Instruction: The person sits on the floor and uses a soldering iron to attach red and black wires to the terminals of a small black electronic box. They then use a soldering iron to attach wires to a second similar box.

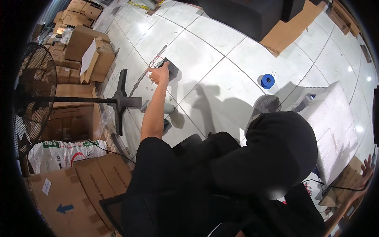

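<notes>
At upper left my left hand point(159, 74) is closed on the near edge of a small black box point(172, 70). Thin red and pale wires point(156, 60) trail beside that box on the white tiles. Far out at the right rim, my right hand point(367, 173) has its fingers around a slim grey-blue corded tool point(373, 157), partly cut off by the picture's edge. A black cable point(335, 187) runs up to this hand. On the floor ahead lies a blue spool point(267, 81) with thin wire ends sticking up.
A standing fan point(35, 96) with a cross base point(123, 102) is at left, near stacked cardboard boxes point(85, 189). Below my left forearm lies a grey cylinder point(169, 108). White foam point(335, 126) stands right of my knee point(284, 146). A black cabinet point(244, 15) rests on cardboard ahead.
</notes>
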A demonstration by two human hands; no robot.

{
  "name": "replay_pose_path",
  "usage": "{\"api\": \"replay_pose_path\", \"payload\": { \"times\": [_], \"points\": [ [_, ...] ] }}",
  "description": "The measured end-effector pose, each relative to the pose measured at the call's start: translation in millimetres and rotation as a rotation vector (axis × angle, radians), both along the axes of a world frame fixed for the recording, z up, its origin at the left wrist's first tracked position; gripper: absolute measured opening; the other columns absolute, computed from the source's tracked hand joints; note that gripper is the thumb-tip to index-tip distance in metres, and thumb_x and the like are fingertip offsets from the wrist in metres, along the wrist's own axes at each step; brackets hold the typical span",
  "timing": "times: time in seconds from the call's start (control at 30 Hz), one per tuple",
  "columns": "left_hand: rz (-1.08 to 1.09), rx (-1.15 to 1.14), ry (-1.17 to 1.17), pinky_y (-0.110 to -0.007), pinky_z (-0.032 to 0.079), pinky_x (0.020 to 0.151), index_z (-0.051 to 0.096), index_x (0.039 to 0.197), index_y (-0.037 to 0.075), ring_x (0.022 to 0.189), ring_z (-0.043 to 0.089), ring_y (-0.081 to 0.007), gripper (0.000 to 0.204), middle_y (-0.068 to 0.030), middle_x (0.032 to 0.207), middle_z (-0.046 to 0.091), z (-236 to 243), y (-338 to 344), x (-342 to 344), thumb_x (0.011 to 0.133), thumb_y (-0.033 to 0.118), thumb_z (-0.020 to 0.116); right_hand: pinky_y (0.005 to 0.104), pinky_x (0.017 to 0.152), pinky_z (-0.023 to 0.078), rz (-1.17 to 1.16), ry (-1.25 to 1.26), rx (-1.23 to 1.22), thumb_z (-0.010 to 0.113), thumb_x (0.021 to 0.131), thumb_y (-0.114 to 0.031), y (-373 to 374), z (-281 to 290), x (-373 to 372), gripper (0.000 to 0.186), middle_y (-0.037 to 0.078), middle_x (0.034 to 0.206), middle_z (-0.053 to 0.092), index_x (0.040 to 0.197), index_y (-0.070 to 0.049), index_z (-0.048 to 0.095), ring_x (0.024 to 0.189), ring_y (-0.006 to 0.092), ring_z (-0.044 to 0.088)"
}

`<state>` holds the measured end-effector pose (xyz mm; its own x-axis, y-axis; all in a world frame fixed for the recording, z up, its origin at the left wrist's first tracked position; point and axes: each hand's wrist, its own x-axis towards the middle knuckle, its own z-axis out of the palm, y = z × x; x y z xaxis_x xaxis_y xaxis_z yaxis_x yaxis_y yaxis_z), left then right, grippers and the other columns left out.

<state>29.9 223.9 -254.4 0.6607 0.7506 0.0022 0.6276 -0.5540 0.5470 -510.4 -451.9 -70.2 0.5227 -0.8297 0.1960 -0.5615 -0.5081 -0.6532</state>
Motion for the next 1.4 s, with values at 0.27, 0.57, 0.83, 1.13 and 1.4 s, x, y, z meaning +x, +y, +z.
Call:
{"api": "replay_pose_path", "payload": {
  "times": [0.27, 0.57, 0.83, 1.13, 1.4],
  "points": [
    [0.217, -0.112, -0.088, -0.055, 0.041, 0.102, 0.024, 0.137, -0.006, 0.120, 0.046, -0.0479, 0.107, -0.0374, 0.124, 0.042, -59, -30, 54, 0.066, 0.043, 0.087, 0.0389, 0.103, 0.041, -0.034, 0.105, -0.088, 0.025, 0.105, -0.051, 3, 3, 10, 0.059, 0.011, 0.128, 0.062, 0.138, -0.013, 0.057, 0.105, 0.0213, 0.057],
    [0.065, -0.130, -0.051, -0.057, 0.044, 0.097, 0.016, 0.146, -0.007, 0.116, 0.050, -0.0500, 0.118, -0.0385, 0.125, 0.041, -118, -128, 57, 0.067, 0.047, 0.086, 0.0363, 0.094, 0.048, 0.153, -0.123, -0.240, 0.030, 0.107, -0.043, 10, 6, 13, 0.056, 0.015, 0.129, 0.063, 0.135, -0.003, 0.056, 0.107, 0.0214, 0.061],
    [0.068, -0.130, -0.098, -0.056, 0.038, 0.099, 0.016, 0.152, 0.004, 0.118, 0.044, -0.0492, 0.124, -0.0355, 0.125, 0.043, -127, -214, 102, 0.062, 0.052, 0.086, 0.0310, 0.090, 0.049, 0.128, -0.189, -0.307, 0.035, 0.107, -0.038, 8, -7, 10, 0.047, 0.016, 0.126, 0.065, 0.130, -0.003, 0.057, 0.107, 0.0183, 0.062],
    [-0.686, -0.190, -0.199, -0.051, 0.040, 0.104, 0.011, 0.147, -0.009, 0.124, 0.043, -0.0514, 0.119, -0.0416, 0.133, 0.037, -126, -246, 85, 0.066, 0.034, 0.086, 0.0369, 0.098, 0.050, 0.279, -0.011, -0.528, 0.032, 0.103, -0.055, -4, -16, -9, 0.064, 0.017, 0.137, 0.057, 0.144, -0.007, 0.045, 0.114, 0.0257, 0.060],
    [-1.112, 0.011, 0.040, -0.042, 0.046, 0.099, 0.052, 0.126, -0.014, 0.116, 0.059, -0.0412, 0.080, -0.0327, 0.121, 0.061, -120, -225, -4, 0.073, 0.039, 0.081, 0.0337, 0.090, 0.052, 0.331, -0.044, -0.622, 0.031, 0.104, -0.052, 2, -15, -6, 0.060, 0.018, 0.133, 0.059, 0.140, -0.007, 0.048, 0.108, 0.0236, 0.062]
  ]
}}
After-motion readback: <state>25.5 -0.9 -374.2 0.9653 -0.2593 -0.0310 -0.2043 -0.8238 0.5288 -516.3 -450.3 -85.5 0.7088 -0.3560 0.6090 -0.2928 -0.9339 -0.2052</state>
